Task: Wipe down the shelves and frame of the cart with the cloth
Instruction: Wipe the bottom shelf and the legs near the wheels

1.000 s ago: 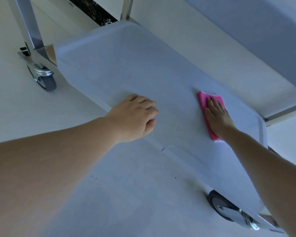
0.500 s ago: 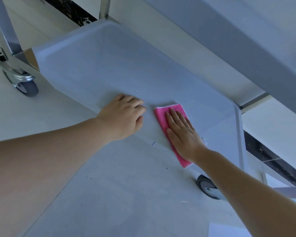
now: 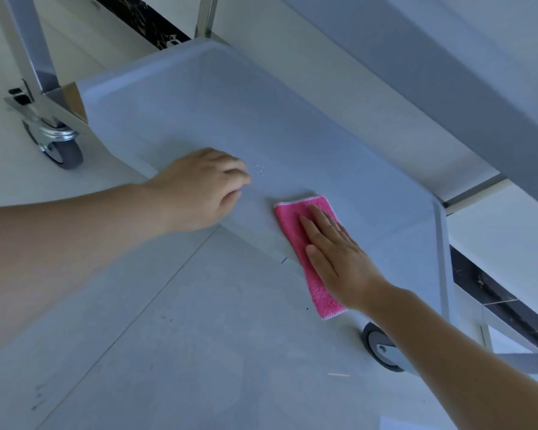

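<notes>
1. Right hand (image 3: 339, 256), fingers straight, presses the folded pink terry cloth (image 3: 305, 243) flat onto the pale grey bottom shelf (image 3: 199, 97) at its near edge.
2. Left hand (image 3: 199, 187) braces on the shelf, fingers loosely curled, holding nothing.
3. Risk: cloth overhangs the edge and may slip off; the small white droplets (image 3: 263, 170) could be missed.

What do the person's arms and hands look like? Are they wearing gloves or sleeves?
No gloves and no sleeves show. The left hand and right hand are bare, and both forearms are bare as far as the picture reaches. No watch or bracelet shows. A ring cannot be made out for sure.
</notes>
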Demonstrator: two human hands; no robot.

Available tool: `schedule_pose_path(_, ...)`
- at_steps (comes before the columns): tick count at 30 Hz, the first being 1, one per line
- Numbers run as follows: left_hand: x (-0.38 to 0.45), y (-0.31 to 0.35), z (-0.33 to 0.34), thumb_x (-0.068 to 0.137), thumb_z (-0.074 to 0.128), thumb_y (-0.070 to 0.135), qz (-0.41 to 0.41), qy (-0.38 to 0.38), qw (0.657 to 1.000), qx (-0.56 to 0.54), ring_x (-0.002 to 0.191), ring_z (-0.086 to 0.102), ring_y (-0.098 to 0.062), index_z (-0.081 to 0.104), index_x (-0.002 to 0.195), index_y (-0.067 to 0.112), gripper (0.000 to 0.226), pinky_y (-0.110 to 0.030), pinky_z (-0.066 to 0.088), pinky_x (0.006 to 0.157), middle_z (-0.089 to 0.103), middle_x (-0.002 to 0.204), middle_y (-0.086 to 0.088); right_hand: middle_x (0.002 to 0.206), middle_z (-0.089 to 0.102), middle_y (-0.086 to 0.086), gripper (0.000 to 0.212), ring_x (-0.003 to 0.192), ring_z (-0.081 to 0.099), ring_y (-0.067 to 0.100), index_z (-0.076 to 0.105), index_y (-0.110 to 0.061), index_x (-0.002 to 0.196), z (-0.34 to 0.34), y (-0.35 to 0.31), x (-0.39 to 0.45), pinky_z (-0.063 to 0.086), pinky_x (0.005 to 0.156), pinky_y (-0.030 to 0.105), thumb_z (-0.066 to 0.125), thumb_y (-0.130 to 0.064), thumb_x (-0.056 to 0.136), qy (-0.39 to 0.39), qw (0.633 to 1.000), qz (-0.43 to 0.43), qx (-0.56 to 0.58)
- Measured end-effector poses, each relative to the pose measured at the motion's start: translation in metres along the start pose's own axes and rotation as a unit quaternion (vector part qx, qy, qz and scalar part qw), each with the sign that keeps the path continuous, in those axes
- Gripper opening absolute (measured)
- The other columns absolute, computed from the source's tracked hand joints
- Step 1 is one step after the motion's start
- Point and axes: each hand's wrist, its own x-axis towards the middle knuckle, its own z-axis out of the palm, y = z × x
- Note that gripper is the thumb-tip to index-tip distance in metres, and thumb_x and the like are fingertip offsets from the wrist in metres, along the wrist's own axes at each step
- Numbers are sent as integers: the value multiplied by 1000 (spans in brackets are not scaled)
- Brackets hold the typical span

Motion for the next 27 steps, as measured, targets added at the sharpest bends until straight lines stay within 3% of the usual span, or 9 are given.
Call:
schedule_pose_path(4, -10, -21, -1, 84, 32, 39, -82, 8, 996, 27, 111, 54, -34, 61, 114, 5, 54, -41, 34, 100, 59, 123, -14, 153, -8, -12, 50, 143, -13, 7, -7, -30, 140, 2, -6, 2, -10, 116, 24, 5, -46, 95, -5, 999, -33, -12)
schedule_pose_path(7, -7, -21, 4, 83, 34, 39, -102, 15, 995, 6, 116, 52, -34, 61, 116, 5, 55, -39, 34, 102, 58, 126, -15, 154, -8, -11, 51, 143, -14, 7, -8, -31, 140, 0, -6, 20, -10, 116, 25, 10, -44, 94, -13, 999, -50, -16)
schedule_pose_path(13, 3, -42, -10, 91, 51, 23, -39, 8, 999, -27, 103, 60, -30, 70, 106, 14, 26, -36, 44, 92, 67, 113, -8, 148, -8, -16, 54, 141, -8, 4, -5, -30, 141, -9, 16, 76, -12, 112, 18, 12, -44, 92, 6, 998, -50, -44)
schedule_pose_path(18, -3, -45, 2, 89, 38, 25, -24, 28, 999, -17, 104, 57, -29, 68, 108, 15, 37, -32, 41, 93, 65, 113, -6, 154, 2, -8, 55, 140, -1, 3, 12, -21, 148, -15, 62, 123, -7, 112, 17, 19, -40, 97, 42, 998, 31, -38)
schedule_pose_path(20, -4, -46, 4, 89, 35, 26, -22, 37, 999, -13, 104, 57, -27, 68, 107, 16, 39, -31, 40, 94, 65, 112, -4, 157, 6, -4, 50, 144, 2, 9, 12, -23, 149, -17, 82, 139, -4, 113, 20, 23, -35, 101, 39, 995, 81, -36)
schedule_pose_path(24, -7, -48, 7, 90, 47, 20, -11, 72, 997, -5, 102, 58, -27, 69, 104, 16, 26, -30, 37, 94, 67, 108, -3, 158, 5, -3, 50, 145, 3, 11, 11, -23, 149, -23, 110, 168, -1, 115, 25, 21, -35, 101, 34, 990, 133, -43)
schedule_pose_path(27, -8, -48, 9, 88, 35, 27, -13, 84, 996, -6, 99, 60, -25, 70, 102, 17, 38, -26, 34, 91, 68, 106, 0, 159, 5, 0, 51, 145, 3, 15, 10, -18, 149, -27, 123, 187, 2, 118, 33, 19, -32, 101, 27, 987, 149, -47)
